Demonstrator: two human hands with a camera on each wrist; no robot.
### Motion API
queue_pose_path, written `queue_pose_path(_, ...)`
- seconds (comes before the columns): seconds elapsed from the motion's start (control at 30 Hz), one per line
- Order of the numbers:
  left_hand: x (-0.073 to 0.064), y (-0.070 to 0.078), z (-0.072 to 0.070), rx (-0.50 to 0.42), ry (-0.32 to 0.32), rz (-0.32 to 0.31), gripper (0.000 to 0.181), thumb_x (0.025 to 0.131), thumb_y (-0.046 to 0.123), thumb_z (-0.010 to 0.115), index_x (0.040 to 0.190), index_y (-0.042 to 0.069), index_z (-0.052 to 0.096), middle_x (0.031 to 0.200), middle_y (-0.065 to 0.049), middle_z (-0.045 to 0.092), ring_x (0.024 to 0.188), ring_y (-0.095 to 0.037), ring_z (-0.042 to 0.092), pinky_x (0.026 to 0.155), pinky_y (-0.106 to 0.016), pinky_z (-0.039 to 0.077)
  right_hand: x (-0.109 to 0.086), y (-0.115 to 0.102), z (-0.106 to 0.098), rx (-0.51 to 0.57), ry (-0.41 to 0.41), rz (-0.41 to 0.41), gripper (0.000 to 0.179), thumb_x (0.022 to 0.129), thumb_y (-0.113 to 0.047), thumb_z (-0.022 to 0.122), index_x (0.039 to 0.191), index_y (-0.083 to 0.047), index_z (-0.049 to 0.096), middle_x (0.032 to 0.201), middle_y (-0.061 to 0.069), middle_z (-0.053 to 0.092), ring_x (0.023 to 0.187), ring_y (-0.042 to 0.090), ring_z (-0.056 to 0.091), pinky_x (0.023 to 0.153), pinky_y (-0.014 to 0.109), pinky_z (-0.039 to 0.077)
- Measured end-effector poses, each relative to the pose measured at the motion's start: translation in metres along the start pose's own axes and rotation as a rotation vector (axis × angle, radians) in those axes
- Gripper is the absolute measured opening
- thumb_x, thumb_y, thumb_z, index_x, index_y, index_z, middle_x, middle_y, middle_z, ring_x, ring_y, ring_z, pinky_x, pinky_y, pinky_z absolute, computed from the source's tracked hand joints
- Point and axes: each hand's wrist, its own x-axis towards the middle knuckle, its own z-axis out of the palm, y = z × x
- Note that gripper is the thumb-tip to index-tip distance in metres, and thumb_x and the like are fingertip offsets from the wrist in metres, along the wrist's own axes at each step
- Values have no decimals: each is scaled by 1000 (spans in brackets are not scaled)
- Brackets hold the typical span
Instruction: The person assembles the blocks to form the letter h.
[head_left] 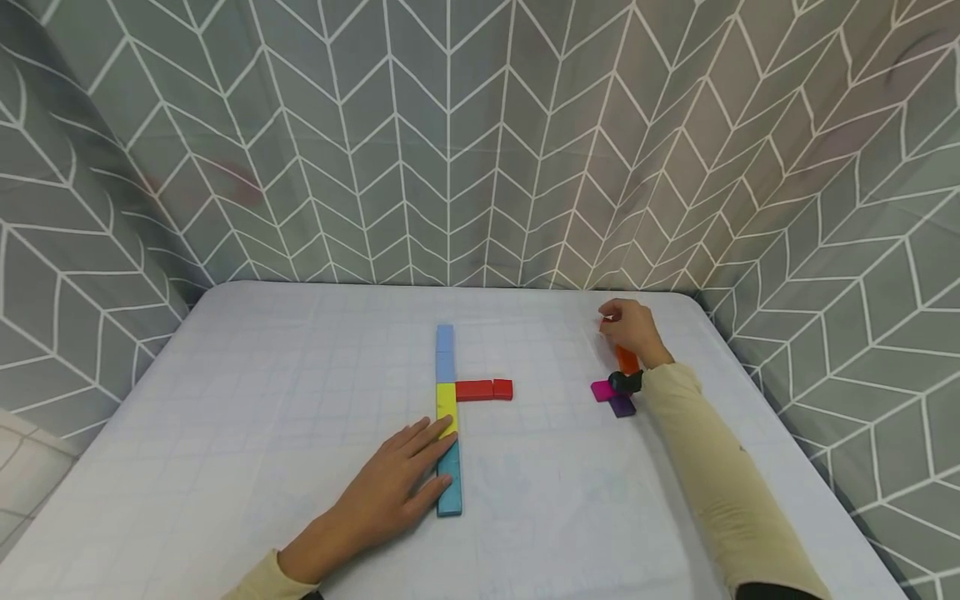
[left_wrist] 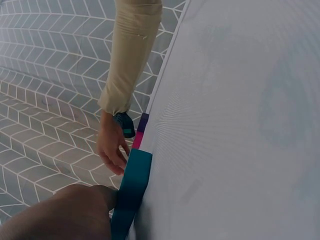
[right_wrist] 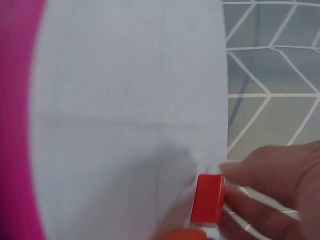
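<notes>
In the head view, my left hand (head_left: 397, 483) lies with fingers spread across a yellow block (head_left: 446, 398) and a teal block (head_left: 449, 492). In the left wrist view, its thumb side is against the teal block (left_wrist: 132, 185). Two light blue blocks (head_left: 445, 354) continue that column, and two red blocks (head_left: 474, 390) branch to the right from the yellow one. My right hand (head_left: 633, 329), at the table's far right, pinches a small red block (right_wrist: 208, 199) at its fingertips. An orange block (head_left: 627, 361) lies below this hand, partly hidden by it.
Close to the right wrist, a magenta block (head_left: 602, 391) and a purple block (head_left: 622, 406) lie beside the dark wristband (head_left: 626, 382). A white cloth with faint grid lines covers the table (head_left: 285, 358). Patterned curtains (head_left: 480, 150) hang behind and beside it.
</notes>
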Motion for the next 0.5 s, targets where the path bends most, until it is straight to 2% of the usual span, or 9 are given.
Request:
queue_pose_path(0.13,0,0,0,7,-6,-5,59,106,46,58,157,17,50,165,4,37,153,-26,28,121,-50,27,0,6,7,-23,-16,21,33,91,-4,67,122,6,70,120,29,65,108,43,55,98,55,50)
queue_pose_path(0.3,1,0,-2,6,1,1,59,105,45,60,156,16,51,165,3,38,153,-27,30,121,-50,28,-3,8,13,-38,39,-8,32,91,-2,68,122,6,70,123,31,64,110,44,55,100,57,47)
queue_pose_path(0.5,1,1,-2,-1,4,8,59,105,44,60,156,16,51,165,2,38,152,-28,30,120,-51,29,-6,10,15,-20,57,5,34,93,-3,67,126,5,67,129,31,61,116,45,53,103,59,46)
